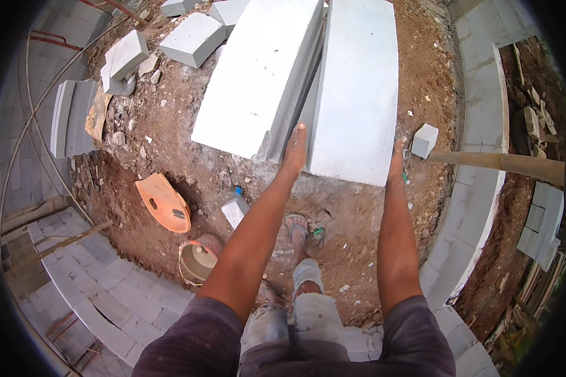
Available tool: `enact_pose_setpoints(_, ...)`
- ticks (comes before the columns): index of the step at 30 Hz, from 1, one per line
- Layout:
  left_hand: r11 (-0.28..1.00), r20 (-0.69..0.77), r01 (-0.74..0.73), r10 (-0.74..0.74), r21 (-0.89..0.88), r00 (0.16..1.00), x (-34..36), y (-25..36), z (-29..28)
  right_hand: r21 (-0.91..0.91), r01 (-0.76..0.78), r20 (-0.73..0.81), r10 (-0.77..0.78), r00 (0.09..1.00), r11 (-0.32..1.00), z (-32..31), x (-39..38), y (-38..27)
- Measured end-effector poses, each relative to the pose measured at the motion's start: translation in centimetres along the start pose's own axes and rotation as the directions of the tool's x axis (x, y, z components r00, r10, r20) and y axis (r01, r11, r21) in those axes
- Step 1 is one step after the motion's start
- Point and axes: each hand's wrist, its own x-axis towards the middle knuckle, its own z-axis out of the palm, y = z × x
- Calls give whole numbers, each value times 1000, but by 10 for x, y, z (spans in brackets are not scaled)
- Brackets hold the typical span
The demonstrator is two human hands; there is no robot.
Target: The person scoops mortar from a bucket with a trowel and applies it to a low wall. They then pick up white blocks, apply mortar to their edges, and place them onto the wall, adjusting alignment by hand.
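Two long white blocks lie side by side at the top centre, the left one slightly angled, with a narrow dark gap between them. My left hand grips the left edge of the right-hand block near its lower end, its fingers reaching into the gap. My right hand holds that block's outer right edge, its fingertips partly hidden along the side. Just right of that hand sits a small white block piece.
Broken blocks lie upper left on rubbly soil. Lower left are an orange plastic piece, a bucket and a small white block. A pole crosses right over a curved block wall. Wires hang at left.
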Motion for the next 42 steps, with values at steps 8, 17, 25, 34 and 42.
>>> enact_pose_setpoints(8,985,160,119,-98,-128,982,-42,19,18,-122,41,-125,-56,991,992,3,-28,16)
enact_pose_setpoints(17,991,208,-35,62,-131,976,-229,-42,-12,-259,-140,-145,104,984,956,-25,-261,26)
enact_pose_setpoints(25,928,230,190,-118,-321,966,-456,-2,-58,-370,-320,-57,323,945,872,49,-482,-41)
enact_pose_setpoints(34,602,153,359,-366,-713,918,-651,-76,-71,-648,-499,-111,577,809,576,106,-615,-67)
enact_pose_setpoints(42,-163,104,40,-411,-986,906,-759,-245,-95,-814,-580,-237,896,375,27,146,-607,113)
